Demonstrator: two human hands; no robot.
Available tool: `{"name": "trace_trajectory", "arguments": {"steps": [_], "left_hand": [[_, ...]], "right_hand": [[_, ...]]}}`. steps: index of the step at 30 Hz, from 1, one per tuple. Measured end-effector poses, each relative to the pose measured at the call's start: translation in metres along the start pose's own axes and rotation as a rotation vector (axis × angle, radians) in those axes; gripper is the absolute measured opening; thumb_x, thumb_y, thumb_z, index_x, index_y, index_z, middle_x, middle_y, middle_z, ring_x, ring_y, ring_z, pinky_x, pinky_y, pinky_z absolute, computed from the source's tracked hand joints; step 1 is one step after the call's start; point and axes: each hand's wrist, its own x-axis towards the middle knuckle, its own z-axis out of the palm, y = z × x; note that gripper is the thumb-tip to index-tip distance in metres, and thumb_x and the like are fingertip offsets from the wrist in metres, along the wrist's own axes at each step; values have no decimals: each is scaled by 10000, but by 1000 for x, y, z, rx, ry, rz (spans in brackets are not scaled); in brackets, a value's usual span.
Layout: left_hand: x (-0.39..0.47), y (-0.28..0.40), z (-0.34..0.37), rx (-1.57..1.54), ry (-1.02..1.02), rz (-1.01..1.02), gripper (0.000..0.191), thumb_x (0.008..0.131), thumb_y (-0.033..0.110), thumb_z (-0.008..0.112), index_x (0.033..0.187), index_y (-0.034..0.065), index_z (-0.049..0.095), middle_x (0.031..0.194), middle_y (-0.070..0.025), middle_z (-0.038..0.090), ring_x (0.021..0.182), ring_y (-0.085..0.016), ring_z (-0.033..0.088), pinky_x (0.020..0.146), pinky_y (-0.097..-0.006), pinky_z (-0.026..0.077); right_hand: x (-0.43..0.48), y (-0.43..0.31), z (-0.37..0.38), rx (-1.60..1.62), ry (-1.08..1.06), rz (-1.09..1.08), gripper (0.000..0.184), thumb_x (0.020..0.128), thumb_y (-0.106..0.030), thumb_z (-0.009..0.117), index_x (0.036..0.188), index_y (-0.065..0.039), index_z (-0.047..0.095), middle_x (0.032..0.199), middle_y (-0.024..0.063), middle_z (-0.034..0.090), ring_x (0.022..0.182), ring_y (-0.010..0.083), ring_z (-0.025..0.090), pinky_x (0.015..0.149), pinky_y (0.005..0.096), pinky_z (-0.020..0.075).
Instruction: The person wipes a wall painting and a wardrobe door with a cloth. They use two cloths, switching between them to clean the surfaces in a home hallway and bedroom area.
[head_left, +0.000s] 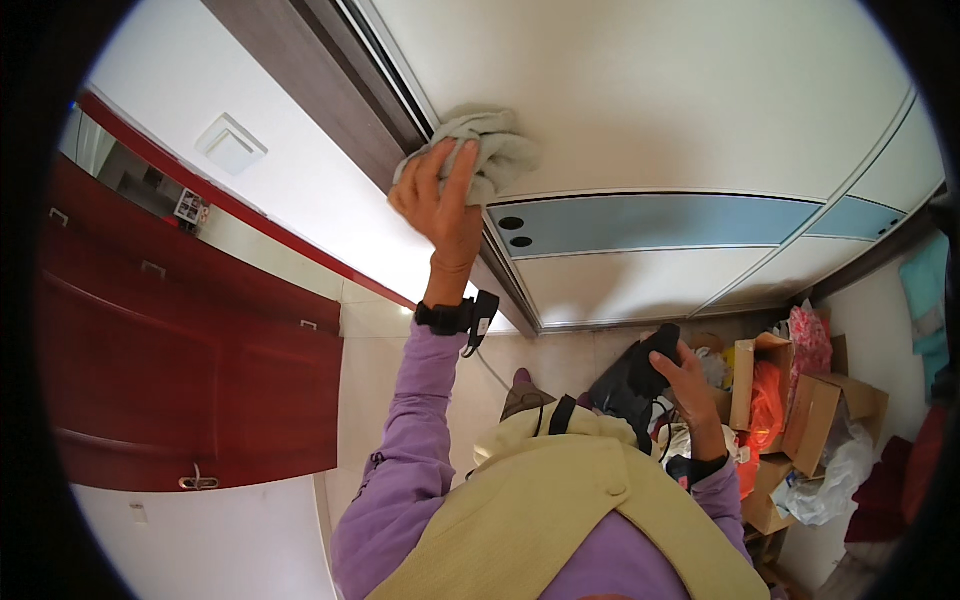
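My left hand (442, 191) is raised and presses a crumpled grey-green cloth (499, 154) against the edge of a cream sliding door panel (637, 97), beside its dark brown frame (352, 82). Just below the cloth, a blue band (660, 221) with two dark round spots crosses the panel. Lower down, my right hand (686, 379) grips a bunched black cloth (652, 360). A black bag-like thing lies partly behind that cloth, so where one ends and the other begins is hard to tell.
Open cardboard boxes (814, 424) with orange and clear plastic bags (840, 472) crowd the floor at the right. A dark red wooden door (202, 360) stands at the left. Between it and the sliding doors is a white wall with a light switch (231, 144). Pale tiles (382, 382) cover the floor.
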Motion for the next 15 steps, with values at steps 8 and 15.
{"name": "trace_trajectory", "arguments": {"steps": [8, 15], "left_hand": [[-104, -5, 4, 66, -465, 167, 388, 743, 54, 586, 1092, 217, 637, 1094, 22, 592, 1038, -196, 531, 813, -367, 348], [-152, -11, -2, -80, -681, 124, 419, 667, 7, 605, 1035, 204, 647, 1110, 18, 580, 1076, -215, 517, 828, -371, 354]], "right_hand": [[0, 9, -3, 14, 26, 59, 371, 868, -168, 662, 1193, -19, 563, 1050, 30, 613, 944, 123, 576, 850, 264, 460], [7, 11, -6, -4, 15, -6, 319, 877, -136, 653, 1152, -4, 561, 1014, 42, 614, 901, 131, 591, 813, 274, 493]]}}
